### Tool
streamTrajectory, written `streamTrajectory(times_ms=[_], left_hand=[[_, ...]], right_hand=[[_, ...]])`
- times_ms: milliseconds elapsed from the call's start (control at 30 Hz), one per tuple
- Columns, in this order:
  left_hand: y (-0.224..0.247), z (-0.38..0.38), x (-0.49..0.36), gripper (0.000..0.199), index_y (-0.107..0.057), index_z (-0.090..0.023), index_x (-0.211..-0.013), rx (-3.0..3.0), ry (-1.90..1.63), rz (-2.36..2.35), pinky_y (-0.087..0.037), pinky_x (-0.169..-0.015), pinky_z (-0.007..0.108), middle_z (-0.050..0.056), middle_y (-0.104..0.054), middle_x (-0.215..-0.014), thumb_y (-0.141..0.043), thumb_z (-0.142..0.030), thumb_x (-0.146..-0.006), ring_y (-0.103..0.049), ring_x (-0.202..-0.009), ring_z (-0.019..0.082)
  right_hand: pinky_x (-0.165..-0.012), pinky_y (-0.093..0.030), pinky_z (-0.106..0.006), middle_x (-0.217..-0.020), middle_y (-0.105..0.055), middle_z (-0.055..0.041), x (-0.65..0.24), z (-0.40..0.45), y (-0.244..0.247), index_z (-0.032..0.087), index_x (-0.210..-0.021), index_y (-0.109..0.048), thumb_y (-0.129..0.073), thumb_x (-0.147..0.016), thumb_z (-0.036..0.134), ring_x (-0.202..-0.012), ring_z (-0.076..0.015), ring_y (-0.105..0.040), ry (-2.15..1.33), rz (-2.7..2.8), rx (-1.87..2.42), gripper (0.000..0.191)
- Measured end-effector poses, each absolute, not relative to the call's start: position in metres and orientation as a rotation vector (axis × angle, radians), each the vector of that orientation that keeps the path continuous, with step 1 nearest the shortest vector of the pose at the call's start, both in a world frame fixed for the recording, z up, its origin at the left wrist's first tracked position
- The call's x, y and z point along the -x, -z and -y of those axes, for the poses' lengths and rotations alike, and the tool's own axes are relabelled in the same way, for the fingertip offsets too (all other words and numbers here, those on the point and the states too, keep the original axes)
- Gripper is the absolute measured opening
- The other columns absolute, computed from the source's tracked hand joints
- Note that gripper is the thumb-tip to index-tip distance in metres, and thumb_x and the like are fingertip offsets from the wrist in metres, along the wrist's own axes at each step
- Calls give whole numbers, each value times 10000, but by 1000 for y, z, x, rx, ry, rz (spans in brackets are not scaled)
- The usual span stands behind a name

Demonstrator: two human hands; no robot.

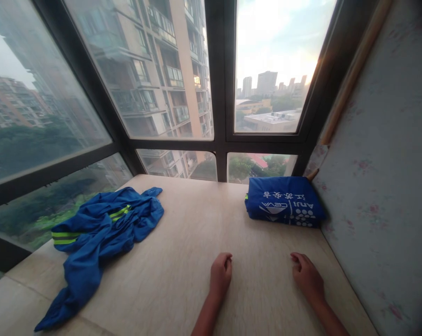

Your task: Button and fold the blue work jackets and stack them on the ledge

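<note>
My left hand (221, 275) is over the pale stone sill with its fingers curled in. My right hand (307, 277), to the right, is also loosely closed, its fingertips pointing left. Nothing shows in either hand, and both are apart from the clothing. Beyond my right hand lies a neatly folded blue jacket (280, 200) with white lettering, upside down from here. To the left, a crumpled blue work garment (109, 233) with yellow-green reflective stripes is spread out, one end trailing toward me.
The stone sill (183, 275) carries both garments. Dark window frames (220, 93) rise along its far and left edges, with buildings and trees outside. A flower-patterned wall (371, 163) bounds the right side, with a wooden strip (354, 60) by the frame.
</note>
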State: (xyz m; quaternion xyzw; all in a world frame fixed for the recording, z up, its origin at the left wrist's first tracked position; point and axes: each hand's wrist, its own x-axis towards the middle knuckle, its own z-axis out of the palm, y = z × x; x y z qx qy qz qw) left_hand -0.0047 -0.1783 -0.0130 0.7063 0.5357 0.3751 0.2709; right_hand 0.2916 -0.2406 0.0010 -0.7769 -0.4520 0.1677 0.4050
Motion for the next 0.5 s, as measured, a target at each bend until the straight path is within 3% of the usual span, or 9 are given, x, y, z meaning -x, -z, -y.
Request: streamTrajectory(times_ms=[167,300,367,433,500], left_hand=[[16,180,0,263,-694,-182,-891,-1927,-1018,-1476,-536,-727,277,58,-737,-862,-434,-179,-853,-691,-792,173],[8,168,29,304,-700,-184,-901,-1891,-1059,-1651,-536,-686,272,60,-742,-861,-401,-176,-848,-686,-742,170],[-8,152,69,323,-704,-154,-924,-1861,-1087,-1819,-534,-784,343,116,-737,-961,-390,-189,-855,-687,-862,222],[-31,128,123,343,-690,-99,-1019,-1830,-1101,-2001,-453,-965,483,187,-697,-1099,-403,-202,-863,-630,-1065,310],[-56,100,183,375,-643,-67,-1148,-1829,-1057,-2219,-325,-1054,597,225,-598,-1290,-464,-225,-859,-495,-1256,390]], right_hand=[[-787,-579,-406,-1045,-705,-73,-282,243,-27,308,-931,-713,-467,-668,257,-1013,-286,-685,-537,1079,1955,364],[-779,-573,-379,-987,-714,-88,-247,249,-37,250,-1015,-717,-487,-613,218,-899,-259,-698,-620,1163,1933,464],[-786,-566,-367,-961,-725,-89,-207,256,-60,209,-1075,-701,-503,-578,207,-776,-222,-680,-821,1358,1793,534],[-953,-502,-393,-1165,-701,-95,-158,263,-100,213,-1258,-619,-557,-649,229,-952,-224,-664,-1117,1687,1340,612],[-955,-488,-350,-1153,-715,-63,-113,270,-151,239,-1225,-639,-614,-760,340,-963,-202,-665,-1440,1853,847,476]])
